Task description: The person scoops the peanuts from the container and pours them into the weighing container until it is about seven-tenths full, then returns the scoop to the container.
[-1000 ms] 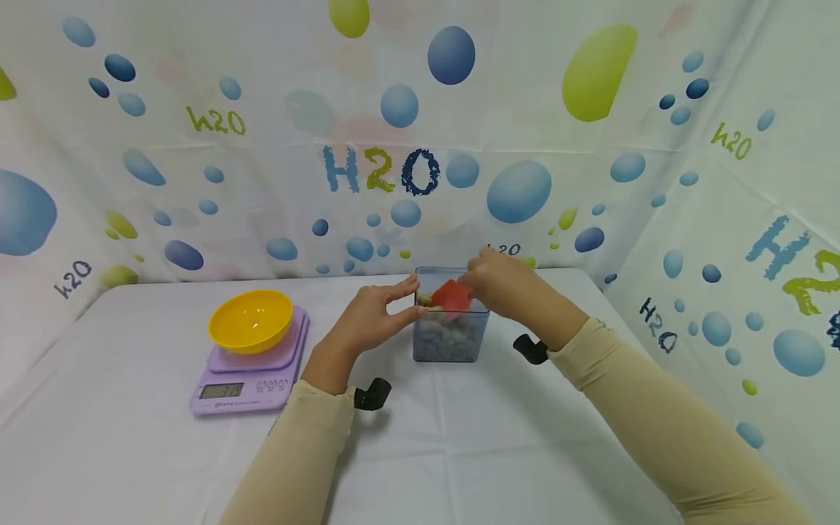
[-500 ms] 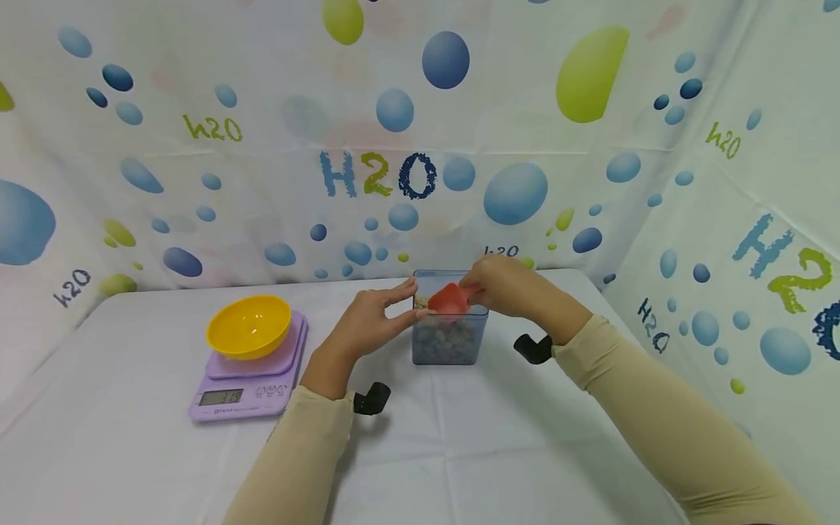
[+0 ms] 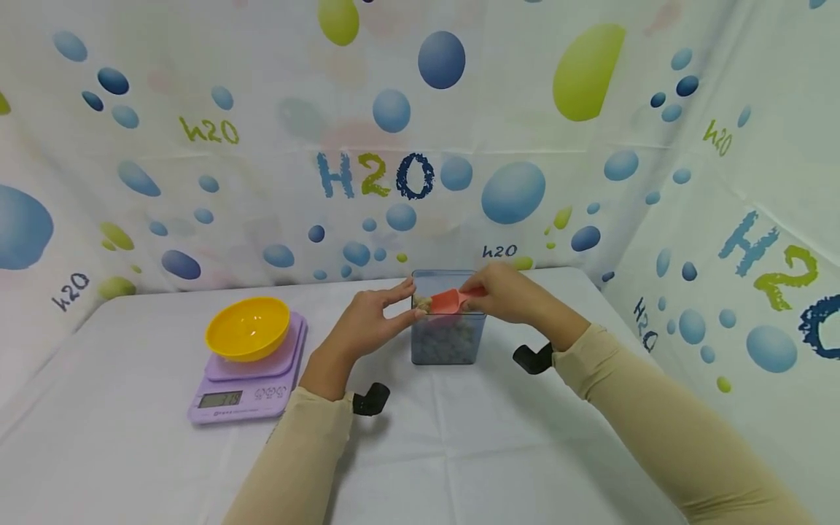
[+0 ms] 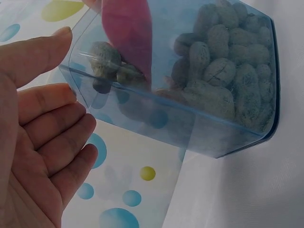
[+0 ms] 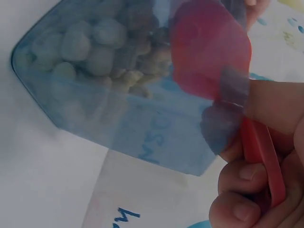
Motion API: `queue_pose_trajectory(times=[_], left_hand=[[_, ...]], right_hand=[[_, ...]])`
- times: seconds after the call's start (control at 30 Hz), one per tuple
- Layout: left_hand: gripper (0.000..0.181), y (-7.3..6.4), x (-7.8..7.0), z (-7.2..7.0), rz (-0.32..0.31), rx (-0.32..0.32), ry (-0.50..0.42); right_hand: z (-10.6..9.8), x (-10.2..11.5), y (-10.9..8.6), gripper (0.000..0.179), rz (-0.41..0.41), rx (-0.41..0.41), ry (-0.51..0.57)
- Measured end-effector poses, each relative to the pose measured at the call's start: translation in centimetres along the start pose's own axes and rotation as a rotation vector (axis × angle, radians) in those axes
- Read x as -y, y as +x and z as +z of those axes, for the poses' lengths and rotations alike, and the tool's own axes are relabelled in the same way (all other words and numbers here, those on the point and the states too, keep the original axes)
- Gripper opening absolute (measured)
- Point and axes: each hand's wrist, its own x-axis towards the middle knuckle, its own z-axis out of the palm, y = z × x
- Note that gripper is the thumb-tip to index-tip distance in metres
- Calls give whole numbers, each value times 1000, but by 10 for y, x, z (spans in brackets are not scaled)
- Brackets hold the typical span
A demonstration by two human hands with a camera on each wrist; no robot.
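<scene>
A clear bluish plastic container [image 3: 443, 343] holds unshelled peanuts [image 4: 218, 71]. My right hand [image 3: 505, 292] grips the handle of a red scoop [image 3: 446, 301], its fingers curled round it in the right wrist view. The scoop's bowl is inside the container near the rim, with a few peanuts at its mouth on the left. My left hand [image 3: 364, 321] has its thumb and index fingertip at the container's left rim; the other fingers are relaxed and hold nothing in the left wrist view.
To the left, a yellow bowl [image 3: 248, 329] sits on a purple kitchen scale [image 3: 246, 401] with a lit display. A white cloth [image 3: 420, 452] covers the table. A patterned curtain [image 3: 275, 197] hangs right behind the container.
The scoop has turned toward level and its bowl now points left, with peanuts showing at its mouth. The right hand has lowered slightly. My left hand stays at the rim.
</scene>
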Motion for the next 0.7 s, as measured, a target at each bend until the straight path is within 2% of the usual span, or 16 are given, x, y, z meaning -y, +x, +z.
queue_pose_trajectory(times=[0.17,0.4,0.7], left_hand=[[59,0,1,1,-2,-5,-4],[60,0,-1,0,-26,1,-4],[60,1,-1,1,-37,7,-3]], right_hand=[[10,0,3,27,6,-32,-4],[14,-3,7,29,15,-63,-23],[10,-21,4,34,71,-42,146]])
